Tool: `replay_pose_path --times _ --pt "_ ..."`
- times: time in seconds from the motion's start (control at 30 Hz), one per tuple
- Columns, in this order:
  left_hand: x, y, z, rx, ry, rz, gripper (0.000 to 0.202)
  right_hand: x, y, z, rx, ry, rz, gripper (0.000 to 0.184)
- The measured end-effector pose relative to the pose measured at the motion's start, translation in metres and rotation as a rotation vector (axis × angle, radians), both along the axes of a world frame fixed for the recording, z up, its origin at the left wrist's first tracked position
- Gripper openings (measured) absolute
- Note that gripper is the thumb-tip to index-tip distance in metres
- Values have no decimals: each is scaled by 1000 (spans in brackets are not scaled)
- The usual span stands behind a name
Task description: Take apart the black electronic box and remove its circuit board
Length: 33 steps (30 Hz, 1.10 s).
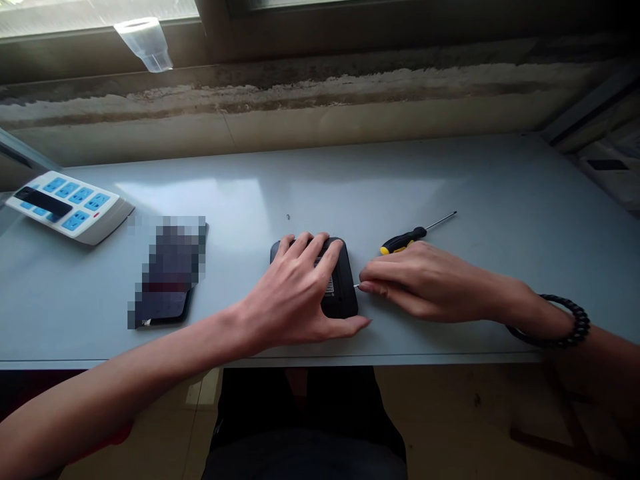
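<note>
1. Work surface: a pale grey tabletop (240, 200) spans the middle of the frame, its near edge running below both hands.
2. Workpiece: a black electronic device (347, 270) with rounded corners lies flat at the centre of the frame. A printed label (330, 285) shows partly on its upper face; the remainder is covered.
3. Left hand (295, 293): rests over the device with the fingers spread apart. The fingertips lie along the device's upper edge in the frame; the thumb extends past its lower right corner.
4. Right hand (415, 280): positioned right of centre, thumb and index finger pinched together on a thin metal rod (357, 287). The exposed end of the rod meets the right edge of the device; the rest is hidden by the hand. A black braided bracelet (580, 323) encircles the wrist.
5. Screwdriver (405, 240): black and yellow handle, lying just above the right hand, shaft directed to the upper right.
6. Small dark part (288, 217): lies above the device; too small to identify.
7. Smartphone (173, 307): lies left of centre, mostly obscured by pixelation.
8. Power strip (100, 200): white with blue sockets, at the left edge of the frame. A black bar-shaped object (45, 200) rests on it.
</note>
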<state>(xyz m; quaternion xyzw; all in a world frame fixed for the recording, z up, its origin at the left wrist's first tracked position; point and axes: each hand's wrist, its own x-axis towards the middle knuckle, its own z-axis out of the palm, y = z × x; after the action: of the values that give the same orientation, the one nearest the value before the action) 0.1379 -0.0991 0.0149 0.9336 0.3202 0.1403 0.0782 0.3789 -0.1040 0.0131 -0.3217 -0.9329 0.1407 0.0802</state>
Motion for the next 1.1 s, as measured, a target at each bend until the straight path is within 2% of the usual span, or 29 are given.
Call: replay_pose_path --times 0.17,0.33,0.5,0.67,1.1 --pt "-1 0 -3 31 -54 -5 70 0 3 -3 -58 60 -10 40" --pt "0 -2 -4 53 -78 8 63 3 1 -2 -48 50 -1 40" --pt "2 -4 -3 61 -78 12 65 12 -1 8 10 2 27 40" --pt "2 -3 -5 80 -79 6 66 23 -1 13 79 -2 -35 38" --pt "2 -3 -3 64 -57 17 65 18 -1 20 63 -33 -13 39"
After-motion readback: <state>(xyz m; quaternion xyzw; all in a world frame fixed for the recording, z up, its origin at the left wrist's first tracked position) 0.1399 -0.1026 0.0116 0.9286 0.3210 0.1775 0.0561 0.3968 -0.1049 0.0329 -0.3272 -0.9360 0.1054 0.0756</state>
